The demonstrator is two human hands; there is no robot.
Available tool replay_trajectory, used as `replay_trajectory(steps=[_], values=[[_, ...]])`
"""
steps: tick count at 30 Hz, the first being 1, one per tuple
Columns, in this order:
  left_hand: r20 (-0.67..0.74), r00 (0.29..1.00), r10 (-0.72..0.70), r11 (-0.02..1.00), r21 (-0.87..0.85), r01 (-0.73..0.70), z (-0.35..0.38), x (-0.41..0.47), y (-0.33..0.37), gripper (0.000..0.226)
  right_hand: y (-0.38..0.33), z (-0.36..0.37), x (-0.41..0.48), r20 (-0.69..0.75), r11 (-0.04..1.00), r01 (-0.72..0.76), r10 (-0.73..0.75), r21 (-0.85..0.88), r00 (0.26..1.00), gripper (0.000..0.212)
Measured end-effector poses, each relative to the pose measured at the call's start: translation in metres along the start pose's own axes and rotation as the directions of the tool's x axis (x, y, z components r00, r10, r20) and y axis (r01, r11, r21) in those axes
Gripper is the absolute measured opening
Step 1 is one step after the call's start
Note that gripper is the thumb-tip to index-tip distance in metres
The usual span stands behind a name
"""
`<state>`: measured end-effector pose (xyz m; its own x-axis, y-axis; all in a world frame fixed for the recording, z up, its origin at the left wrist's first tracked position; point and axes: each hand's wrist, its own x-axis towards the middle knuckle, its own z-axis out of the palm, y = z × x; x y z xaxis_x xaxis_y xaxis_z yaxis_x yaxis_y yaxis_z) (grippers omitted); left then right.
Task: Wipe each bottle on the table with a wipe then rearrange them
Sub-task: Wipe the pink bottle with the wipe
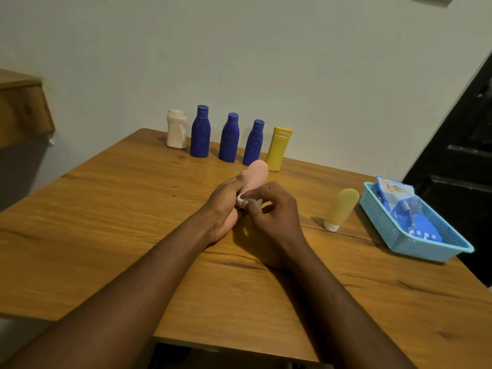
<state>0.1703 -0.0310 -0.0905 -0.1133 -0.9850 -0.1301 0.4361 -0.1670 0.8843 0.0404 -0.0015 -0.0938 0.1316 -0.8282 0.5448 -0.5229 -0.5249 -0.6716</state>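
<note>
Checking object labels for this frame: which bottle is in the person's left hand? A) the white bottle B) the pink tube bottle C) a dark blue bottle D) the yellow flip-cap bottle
B: the left hand grips the pink tube bottle above the table, while the blue, yellow and white bottles stand untouched in the back row.

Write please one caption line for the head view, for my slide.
Left hand holds a pink tube while right hand rubs its cap end with a wipe.
</note>
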Motion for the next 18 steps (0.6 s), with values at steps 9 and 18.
replay_trajectory(steps=[9, 18], values=[[0.079, 0.995, -0.054, 0.999, 0.006, 0.053, 0.005, -0.01, 0.001, 0.034, 0.008, -0.014, 0.007, -0.37, 0.999, -0.045, 0.038, -0.01, 0.928, 0.019], [0.1, 0.995, -0.031, 0.999, 0.016, 0.029, -0.001, -0.006, 0.001, 0.034, 0.003, -0.005, 0.002, -0.109, 0.993, 0.121, -0.12, 0.0, 0.987, 0.012]])
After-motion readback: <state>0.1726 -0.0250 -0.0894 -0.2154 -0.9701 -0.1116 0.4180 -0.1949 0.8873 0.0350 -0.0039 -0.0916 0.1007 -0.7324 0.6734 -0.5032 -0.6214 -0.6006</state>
